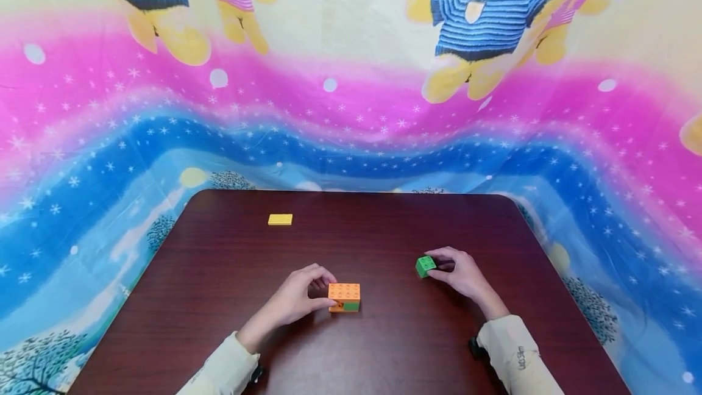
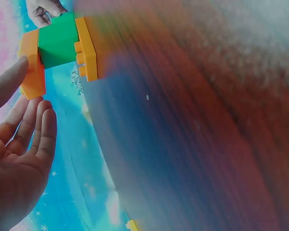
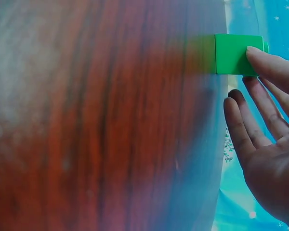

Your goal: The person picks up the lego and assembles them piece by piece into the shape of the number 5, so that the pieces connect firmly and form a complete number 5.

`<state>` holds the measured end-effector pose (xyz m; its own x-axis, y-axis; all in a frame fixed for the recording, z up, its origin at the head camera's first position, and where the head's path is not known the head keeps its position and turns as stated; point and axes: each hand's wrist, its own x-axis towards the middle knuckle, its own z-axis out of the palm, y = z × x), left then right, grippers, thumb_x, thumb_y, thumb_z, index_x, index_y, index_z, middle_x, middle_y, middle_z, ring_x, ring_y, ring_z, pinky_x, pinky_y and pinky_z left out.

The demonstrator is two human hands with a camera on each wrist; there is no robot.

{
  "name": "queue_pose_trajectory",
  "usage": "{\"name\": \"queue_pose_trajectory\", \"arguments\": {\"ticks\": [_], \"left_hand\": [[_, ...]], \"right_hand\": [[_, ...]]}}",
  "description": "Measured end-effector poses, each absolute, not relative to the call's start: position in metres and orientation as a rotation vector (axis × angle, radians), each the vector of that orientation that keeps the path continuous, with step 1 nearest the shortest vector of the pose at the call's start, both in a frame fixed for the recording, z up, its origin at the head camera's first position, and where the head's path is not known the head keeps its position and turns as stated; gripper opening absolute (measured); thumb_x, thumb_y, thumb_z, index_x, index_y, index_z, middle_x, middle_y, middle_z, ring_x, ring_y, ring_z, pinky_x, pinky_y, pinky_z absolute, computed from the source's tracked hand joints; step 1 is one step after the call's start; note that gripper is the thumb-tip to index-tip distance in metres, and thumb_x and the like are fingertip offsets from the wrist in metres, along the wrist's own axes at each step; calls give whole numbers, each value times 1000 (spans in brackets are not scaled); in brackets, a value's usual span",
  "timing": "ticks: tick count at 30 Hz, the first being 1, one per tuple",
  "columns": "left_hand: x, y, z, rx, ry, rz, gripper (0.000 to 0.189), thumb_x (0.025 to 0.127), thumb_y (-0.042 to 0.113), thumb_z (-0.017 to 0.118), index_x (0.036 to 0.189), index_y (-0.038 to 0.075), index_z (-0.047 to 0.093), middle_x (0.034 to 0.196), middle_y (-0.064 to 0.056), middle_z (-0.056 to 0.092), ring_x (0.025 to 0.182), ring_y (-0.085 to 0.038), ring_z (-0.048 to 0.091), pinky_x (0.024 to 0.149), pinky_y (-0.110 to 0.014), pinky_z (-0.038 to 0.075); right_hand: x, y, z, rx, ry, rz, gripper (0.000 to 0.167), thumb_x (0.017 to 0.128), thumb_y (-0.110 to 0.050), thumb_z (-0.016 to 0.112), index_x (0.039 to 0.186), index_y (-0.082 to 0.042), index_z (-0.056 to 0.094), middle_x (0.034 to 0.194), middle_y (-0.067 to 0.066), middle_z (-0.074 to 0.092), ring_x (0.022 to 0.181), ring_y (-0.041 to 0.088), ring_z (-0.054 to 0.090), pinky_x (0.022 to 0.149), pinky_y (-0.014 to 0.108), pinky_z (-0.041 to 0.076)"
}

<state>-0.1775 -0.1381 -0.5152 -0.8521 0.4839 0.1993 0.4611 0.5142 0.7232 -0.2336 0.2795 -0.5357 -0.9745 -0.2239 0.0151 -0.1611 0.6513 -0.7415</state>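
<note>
In the head view my left hand [image 1: 298, 294] grips the left end of a small stack of toy building bricks. An orange studded brick [image 1: 344, 291] forms its top, a green block [image 1: 351, 306] sits under its right part, and an orange plate [image 2: 89, 48] lies at the bottom. The left wrist view shows my thumb on the top orange brick [image 2: 33, 72]. Off to the right, my right hand [image 1: 463, 273] pinches a separate green brick [image 1: 425, 266] between thumb and fingers. Its smooth side [image 3: 233, 54] faces the right wrist camera, studs pointing away from the table.
A flat yellow studded plate [image 1: 280, 219] lies toward the back left of the dark wooden table [image 1: 384, 224]. Behind the table hangs a colourful cloth [image 1: 351, 108] printed with bears, snowflakes and trees, draping around the back and sides.
</note>
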Motion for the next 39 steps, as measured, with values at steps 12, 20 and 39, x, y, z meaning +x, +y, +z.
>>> {"name": "queue_pose_trajectory", "arguments": {"ticks": [12, 20, 39], "left_hand": [[-177, -137, -518, 847, 2722, 1320, 32, 81, 16, 90, 107, 18, 71, 98, 7, 66, 90, -11, 63, 81, -26, 57], [-177, -137, -519, 846, 2717, 1325, 31, 82, 17, 89, 107, 18, 70, 98, 8, 65, 91, -11, 63, 82, -26, 57], [-175, -137, -519, 846, 2697, 1359, 33, 83, 18, 88, 110, 17, 69, 100, 6, 65, 92, -13, 64, 84, -28, 58]], "right_hand": [[-235, 280, -535, -310, 2775, -1271, 40, 87, -11, 83, 126, -13, 72, 120, 12, 69, 104, 27, 69, 89, 40, 60], [-232, 275, -532, -302, 2790, -1291, 38, 87, -13, 84, 123, -17, 72, 119, 8, 70, 105, 25, 70, 91, 40, 60], [-216, 235, -501, -501, 2773, -1441, 37, 83, -14, 88, 117, -19, 74, 111, -1, 71, 98, 18, 72, 89, 32, 60]]}}
